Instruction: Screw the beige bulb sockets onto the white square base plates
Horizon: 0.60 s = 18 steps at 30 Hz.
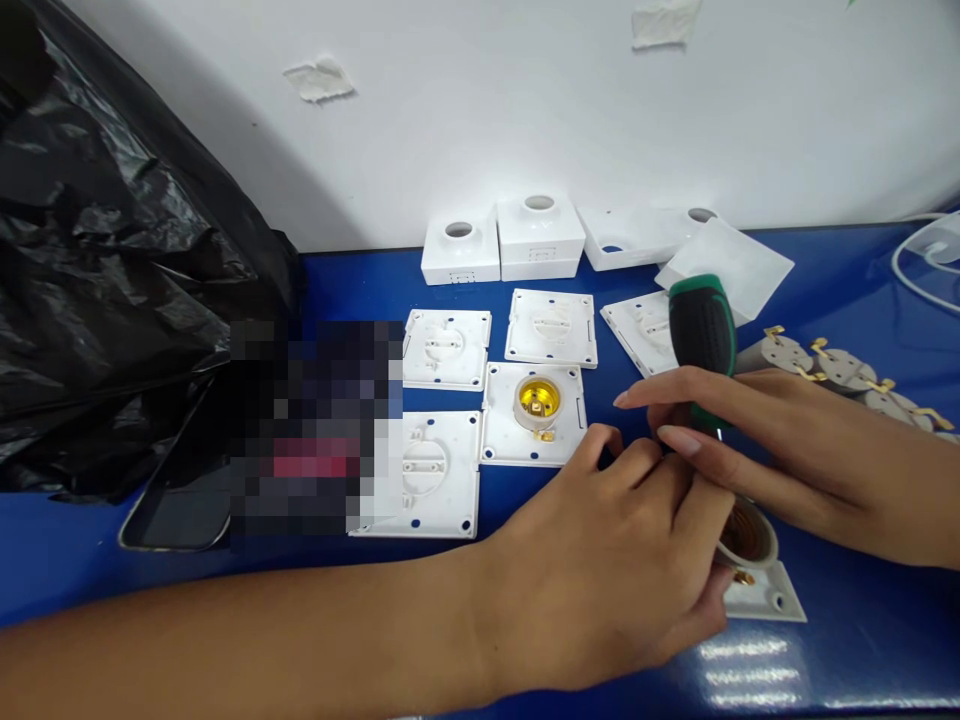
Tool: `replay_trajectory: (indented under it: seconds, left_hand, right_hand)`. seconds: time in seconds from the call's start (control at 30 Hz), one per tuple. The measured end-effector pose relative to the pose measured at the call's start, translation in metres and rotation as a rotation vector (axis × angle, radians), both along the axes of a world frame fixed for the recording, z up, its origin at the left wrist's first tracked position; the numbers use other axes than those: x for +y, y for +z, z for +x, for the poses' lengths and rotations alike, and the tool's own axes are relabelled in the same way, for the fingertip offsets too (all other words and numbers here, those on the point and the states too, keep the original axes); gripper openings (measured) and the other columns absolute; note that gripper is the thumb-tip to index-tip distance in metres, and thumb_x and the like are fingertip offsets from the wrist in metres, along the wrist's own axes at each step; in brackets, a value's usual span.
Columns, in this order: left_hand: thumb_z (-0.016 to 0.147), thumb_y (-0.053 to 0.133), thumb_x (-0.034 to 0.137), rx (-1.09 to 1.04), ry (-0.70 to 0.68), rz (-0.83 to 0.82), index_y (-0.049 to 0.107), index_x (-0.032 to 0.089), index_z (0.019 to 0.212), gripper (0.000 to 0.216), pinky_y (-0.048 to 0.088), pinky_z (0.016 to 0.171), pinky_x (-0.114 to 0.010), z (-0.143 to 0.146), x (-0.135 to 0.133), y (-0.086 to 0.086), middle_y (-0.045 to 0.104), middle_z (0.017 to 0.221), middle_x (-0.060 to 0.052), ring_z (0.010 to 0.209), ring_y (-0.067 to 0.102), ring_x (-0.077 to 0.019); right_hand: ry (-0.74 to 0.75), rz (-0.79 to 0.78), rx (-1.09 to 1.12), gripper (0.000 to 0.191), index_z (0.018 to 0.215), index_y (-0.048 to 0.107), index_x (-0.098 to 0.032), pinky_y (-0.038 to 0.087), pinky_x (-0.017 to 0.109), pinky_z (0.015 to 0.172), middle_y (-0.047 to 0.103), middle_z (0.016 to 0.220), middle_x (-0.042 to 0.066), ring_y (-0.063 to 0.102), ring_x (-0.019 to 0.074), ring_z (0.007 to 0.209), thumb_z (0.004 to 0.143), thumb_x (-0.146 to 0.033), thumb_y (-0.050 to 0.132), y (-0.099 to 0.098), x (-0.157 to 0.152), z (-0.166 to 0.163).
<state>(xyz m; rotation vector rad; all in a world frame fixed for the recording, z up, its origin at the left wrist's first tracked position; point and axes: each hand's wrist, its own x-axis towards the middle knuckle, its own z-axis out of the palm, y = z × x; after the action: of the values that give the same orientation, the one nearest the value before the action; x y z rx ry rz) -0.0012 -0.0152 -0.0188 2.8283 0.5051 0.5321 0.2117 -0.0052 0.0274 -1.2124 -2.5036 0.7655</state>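
Note:
My left hand (622,550) is closed around the side of a round lamp socket (752,535). That socket stands on a white square base plate (772,595), much of which my hand covers. A screwdriver (701,325) with a green and black handle points down toward the socket. My right hand (735,430) has its fingers about the lower handle and the shaft, index finger stretched out to the left. Fingers hide the screwdriver's tip. To the left, another plate (499,440) carries a socket with a gold-coloured inside (538,402).
Several bare white plates (551,350) lie on the blue table (360,285). White box covers (540,245) line the wall. Round sockets with brass tabs (844,370) sit at right, near a white cable (919,290). At left are a black plastic bag (150,240) and a phone (180,510).

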Motion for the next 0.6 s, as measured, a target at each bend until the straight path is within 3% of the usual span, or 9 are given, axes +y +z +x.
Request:
replay_trajectory:
  seconds: [0.47,0.6]
  left_hand:
    - [0.109,0.053,0.034,0.021,0.007,0.01,0.052,0.002,0.14,0.044,0.046,0.101,-0.046,0.0004,-0.0002,0.0009,0.064,0.143,-0.021,0.127,0.06,-0.0322]
    - [0.11,0.053,0.033,0.015,0.004,0.016,0.053,0.001,0.14,0.044,0.046,0.099,-0.046,0.0009,0.0001,0.0017,0.069,0.133,-0.019,0.122,0.062,-0.0311]
  right_hand:
    - [0.018,0.037,-0.043,0.028,0.137,0.052,-0.032,0.055,0.029,0.065,0.078,0.098,-0.003,0.078,0.0187,0.077,0.112,-0.039,0.04,-0.0015,-0.0005,0.0018]
    - [-0.004,0.054,-0.061,0.027,0.136,0.052,-0.032,0.056,0.027,0.067,0.078,0.1,-0.004,0.078,0.0168,0.079,0.114,-0.04,0.037,0.0007,-0.0007,-0.0007]
